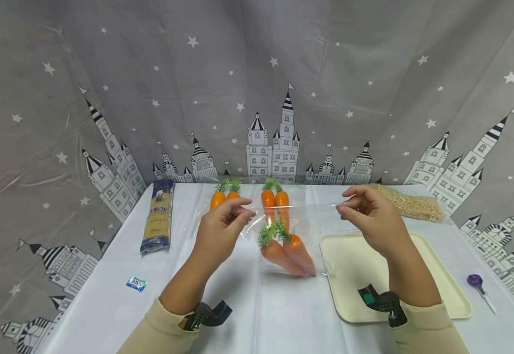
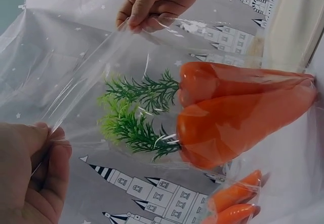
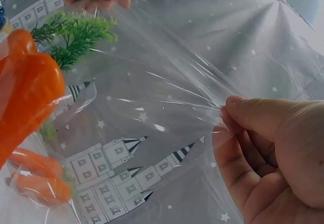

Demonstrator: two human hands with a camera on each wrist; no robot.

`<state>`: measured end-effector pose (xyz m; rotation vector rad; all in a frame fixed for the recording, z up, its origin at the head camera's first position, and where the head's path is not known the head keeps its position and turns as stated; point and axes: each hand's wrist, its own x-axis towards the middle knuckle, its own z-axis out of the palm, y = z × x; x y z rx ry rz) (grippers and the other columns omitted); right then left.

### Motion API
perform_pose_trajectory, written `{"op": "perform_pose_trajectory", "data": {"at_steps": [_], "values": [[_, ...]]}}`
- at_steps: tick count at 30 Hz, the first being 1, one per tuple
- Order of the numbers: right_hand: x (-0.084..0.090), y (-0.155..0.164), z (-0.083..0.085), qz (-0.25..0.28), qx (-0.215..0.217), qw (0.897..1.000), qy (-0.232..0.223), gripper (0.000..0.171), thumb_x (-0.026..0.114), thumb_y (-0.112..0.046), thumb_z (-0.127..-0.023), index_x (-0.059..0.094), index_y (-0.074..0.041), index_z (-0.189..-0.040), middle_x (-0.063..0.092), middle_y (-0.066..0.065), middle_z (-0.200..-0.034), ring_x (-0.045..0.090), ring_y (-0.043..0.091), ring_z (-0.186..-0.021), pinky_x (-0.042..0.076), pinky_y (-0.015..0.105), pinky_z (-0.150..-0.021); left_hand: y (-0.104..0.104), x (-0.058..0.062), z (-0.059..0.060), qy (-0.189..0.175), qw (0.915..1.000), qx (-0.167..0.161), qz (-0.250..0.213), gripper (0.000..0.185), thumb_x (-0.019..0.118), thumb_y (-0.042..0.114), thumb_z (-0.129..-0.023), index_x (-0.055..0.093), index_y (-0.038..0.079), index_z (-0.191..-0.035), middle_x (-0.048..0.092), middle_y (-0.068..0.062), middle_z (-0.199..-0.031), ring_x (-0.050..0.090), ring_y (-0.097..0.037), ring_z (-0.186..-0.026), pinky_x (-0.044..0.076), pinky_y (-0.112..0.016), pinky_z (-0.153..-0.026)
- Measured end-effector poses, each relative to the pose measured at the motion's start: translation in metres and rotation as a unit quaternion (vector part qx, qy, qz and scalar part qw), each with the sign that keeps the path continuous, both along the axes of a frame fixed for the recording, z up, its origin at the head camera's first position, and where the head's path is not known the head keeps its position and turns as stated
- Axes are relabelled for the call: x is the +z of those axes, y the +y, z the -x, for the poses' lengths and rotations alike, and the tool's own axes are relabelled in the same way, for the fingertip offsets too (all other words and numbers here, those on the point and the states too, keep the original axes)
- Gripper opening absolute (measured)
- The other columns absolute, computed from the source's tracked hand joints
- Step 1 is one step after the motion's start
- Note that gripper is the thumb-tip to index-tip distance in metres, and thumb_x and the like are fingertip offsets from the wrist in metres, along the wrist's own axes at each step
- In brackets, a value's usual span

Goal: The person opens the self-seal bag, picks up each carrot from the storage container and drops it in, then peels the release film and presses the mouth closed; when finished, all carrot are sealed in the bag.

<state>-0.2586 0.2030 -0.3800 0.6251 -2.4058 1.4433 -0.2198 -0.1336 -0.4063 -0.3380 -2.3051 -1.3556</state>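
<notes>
A clear plastic bag [image 1: 303,216] with two orange carrots [image 1: 288,255] and their green tops inside is stretched between my hands. My left hand [image 1: 223,226] pinches one upper corner of the bag between thumb and fingers. At the other corner, my right hand [image 1: 369,216] pinches the film the same way. In the left wrist view the carrots [image 2: 238,112] lie low in the bag, leafy tops toward the pinched edge. Both hands are raised above the table. Behind the bag, more carrots [image 1: 267,199] in clear bags lie on the table, partly covered by it.
A cream tray [image 1: 438,285] sits at the right, partly under my right forearm. Beyond it lies a bag of grains [image 1: 416,204]. A purple lollipop [image 1: 475,281] is at the far right. On the left are a yellow-and-blue packet [image 1: 157,216] and a small blue sachet [image 1: 136,283].
</notes>
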Motion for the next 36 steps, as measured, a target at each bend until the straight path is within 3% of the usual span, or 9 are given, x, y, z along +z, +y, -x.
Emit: {"op": "perform_pose_trajectory", "data": {"at_steps": [4, 8, 13, 18, 23, 26, 29, 33, 36], "values": [[0.002, 0.000, 0.000, -0.002, -0.007, 1.000, 0.002, 0.027, 0.075, -0.011, -0.097, 0.065, -0.007, -0.122, 0.073, -0.007, -0.091, 0.070, 0.006, -0.081, 0.054, 0.022, -0.065, -0.001, 0.001, 0.001, 0.009, 0.9999, 0.002, 0.004, 0.023, 0.073, 0.022, -0.099, 0.074, 0.018, -0.121, 0.078, -0.001, -0.097, 0.068, -0.011, -0.084, 0.059, -0.025, -0.069], [0.003, -0.001, 0.000, -0.005, -0.005, 1.000, -0.001, 0.024, 0.075, -0.014, -0.098, 0.065, -0.007, -0.119, 0.074, -0.005, -0.092, 0.069, 0.008, -0.082, 0.054, 0.022, -0.067, -0.001, 0.001, 0.000, -0.003, 0.9999, -0.002, -0.017, 0.021, 0.075, 0.022, -0.099, 0.075, 0.018, -0.120, 0.077, 0.004, -0.096, 0.068, -0.012, -0.082, 0.058, -0.023, -0.070], [0.003, 0.001, 0.001, -0.007, 0.000, 1.000, -0.003, 0.022, 0.075, -0.014, -0.098, 0.065, -0.009, -0.117, 0.073, -0.005, -0.096, 0.067, 0.011, -0.086, 0.054, 0.021, -0.068, 0.000, 0.002, 0.000, -0.034, 0.9972, -0.025, -0.061, 0.023, 0.075, 0.021, -0.098, 0.075, 0.017, -0.120, 0.075, 0.000, -0.100, 0.071, -0.015, -0.091, 0.061, -0.023, -0.080], [0.004, 0.001, 0.000, 0.003, 0.020, 1.000, -0.001, 0.020, 0.075, -0.010, -0.098, 0.066, -0.006, -0.115, 0.072, 0.001, -0.098, 0.068, 0.012, -0.086, 0.055, 0.022, -0.067, 0.002, 0.004, 0.001, -0.084, 0.9937, -0.017, -0.072, 0.021, 0.076, 0.024, -0.098, 0.076, 0.016, -0.117, 0.073, -0.001, -0.099, 0.068, -0.020, -0.089, 0.059, -0.023, -0.076], [0.011, -0.007, -0.009, -0.031, 0.037, 0.999, -0.012, 0.032, 0.075, -0.009, -0.096, 0.063, -0.005, -0.125, 0.068, 0.009, -0.116, 0.068, 0.017, -0.103, 0.057, 0.021, -0.085, 0.004, 0.005, -0.001, -0.110, 0.9912, 0.000, -0.073, 0.016, 0.076, 0.025, -0.098, 0.076, 0.013, -0.110, 0.071, -0.003, -0.098, 0.064, -0.023, -0.087, 0.056, -0.025, -0.072], [0.019, -0.019, -0.022, -0.083, 0.006, 0.996, 0.021, 0.043, 0.078, -0.012, -0.094, 0.060, -0.007, -0.133, 0.063, 0.010, -0.129, 0.062, 0.025, -0.119, 0.053, 0.036, -0.104, 0.004, 0.006, -0.001, -0.111, 0.9910, 0.000, -0.074, 0.011, 0.076, 0.023, -0.098, 0.076, 0.015, -0.106, 0.071, -0.003, -0.097, 0.063, -0.023, -0.086, 0.056, -0.025, -0.072], [0.025, -0.035, -0.036, -0.125, -0.038, 0.987, 0.097, 0.046, 0.082, -0.013, -0.089, 0.062, -0.007, -0.131, 0.062, 0.011, -0.132, 0.053, 0.032, -0.127, 0.042, 0.056, -0.110, 0.005, 0.006, -0.002, -0.112, 0.9909, 0.000, -0.074, 0.008, 0.076, 0.022, -0.098, 0.076, 0.018, -0.104, 0.070, -0.002, -0.097, 0.063, -0.023, -0.086, 0.057, -0.026, -0.072], [0.028, -0.058, -0.052, -0.165, -0.071, 0.966, 0.186, 0.045, 0.086, -0.014, -0.085, 0.066, -0.005, -0.124, 0.067, 0.013, -0.125, 0.051, 0.035, -0.126, 0.034, 0.059, -0.110, 0.006, 0.007, -0.004, -0.104, 0.9920, -0.006, -0.072, 0.006, 0.077, 0.021, -0.097, 0.076, 0.019, -0.103, 0.070, -0.001, -0.096, 0.064, -0.022, -0.085, 0.058, -0.026, -0.071], [0.029, -0.075, -0.060, -0.197, -0.070, 0.958, 0.198, 0.048, 0.089, -0.018, -0.084, 0.066, -0.007, -0.125, 0.069, 0.010, -0.123, 0.053, 0.034, -0.125, 0.034, 0.057, -0.112, 0.005, 0.007, -0.005, -0.090, 0.9934, -0.015, -0.070, 0.007, 0.078, 0.019, -0.096, 0.076, 0.017, -0.103, 0.071, -0.001, -0.095, 0.064, -0.022, -0.084, 0.058, -0.025, -0.071]]}}
